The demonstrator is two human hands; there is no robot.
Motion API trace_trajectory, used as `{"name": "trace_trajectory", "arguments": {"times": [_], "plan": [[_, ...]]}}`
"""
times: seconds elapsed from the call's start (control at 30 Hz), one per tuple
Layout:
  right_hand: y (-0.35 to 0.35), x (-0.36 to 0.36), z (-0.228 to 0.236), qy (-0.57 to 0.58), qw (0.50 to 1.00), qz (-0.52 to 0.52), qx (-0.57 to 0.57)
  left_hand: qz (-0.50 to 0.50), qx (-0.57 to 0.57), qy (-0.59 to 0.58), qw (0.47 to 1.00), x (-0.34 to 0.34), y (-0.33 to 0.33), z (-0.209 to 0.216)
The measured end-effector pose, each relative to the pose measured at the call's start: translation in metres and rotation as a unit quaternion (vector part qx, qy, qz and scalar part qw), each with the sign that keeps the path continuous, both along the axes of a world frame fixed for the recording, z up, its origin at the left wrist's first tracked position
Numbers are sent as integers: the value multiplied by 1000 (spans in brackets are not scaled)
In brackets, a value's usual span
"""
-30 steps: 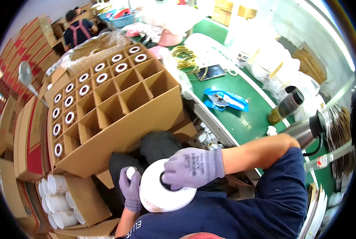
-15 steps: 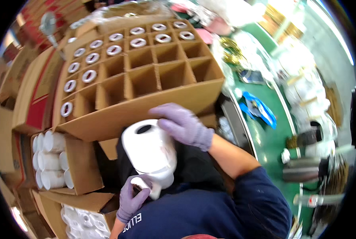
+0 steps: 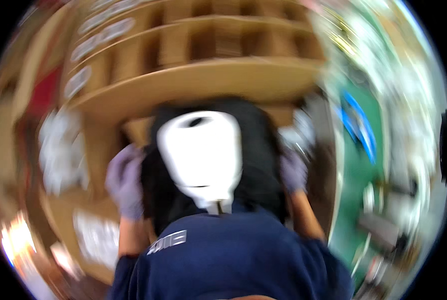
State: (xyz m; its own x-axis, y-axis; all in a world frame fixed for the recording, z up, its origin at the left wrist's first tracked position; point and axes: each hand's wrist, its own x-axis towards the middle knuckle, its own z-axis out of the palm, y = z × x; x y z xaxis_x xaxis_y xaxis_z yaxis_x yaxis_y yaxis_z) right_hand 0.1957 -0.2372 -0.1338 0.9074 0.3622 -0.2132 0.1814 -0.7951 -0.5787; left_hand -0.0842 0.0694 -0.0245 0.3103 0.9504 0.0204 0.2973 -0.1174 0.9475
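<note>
A white rounded vessel (image 3: pixel 201 155), jug-like with a dark oval hole at its broad far end, lies across my black-covered lap (image 3: pixel 261 150). Neither hand touches it. To its left, my left hand (image 3: pixel 126 181) in a pale purple glove is beside the black cloth, near an open carton. My right hand (image 3: pixel 293 171), gloved alike, is low on the other side, next to some whitish, clear wrapping (image 3: pixel 299 131). Motion blur smears the fingers of both hands, so I cannot tell whether they hold anything.
Ahead stands a large divided carton (image 3: pixel 198 82) with white ring-topped things in some left cells. White items (image 3: pixel 63 150) fill a carton at left, with wrapped white pieces (image 3: pixel 97 237) nearer. On the right, a green worktable (image 3: pixel 351 200) bears a blue packet (image 3: pixel 359 125).
Both hands have left the white vessel and moved apart, left to the left, right to the right and down. The vessel now rests alone on my lap. The whole view has shifted and blurred.
</note>
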Motion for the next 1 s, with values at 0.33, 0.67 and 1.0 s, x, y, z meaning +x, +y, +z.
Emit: {"name": "trace_trajectory", "arguments": {"times": [0.33, 0.67, 1.0], "plan": [[42, 79, 17, -9, 961, 87, 263, 485, 40, 505, 713, -453, -34, -45], [128, 65, 120, -193, 906, 227, 300, 24, -156, 445, 881, -402, -30, -150], [142, 19, 184, -189, 871, 344, 295, -88, -144, 164, 972, -318, 47, 111]]}}
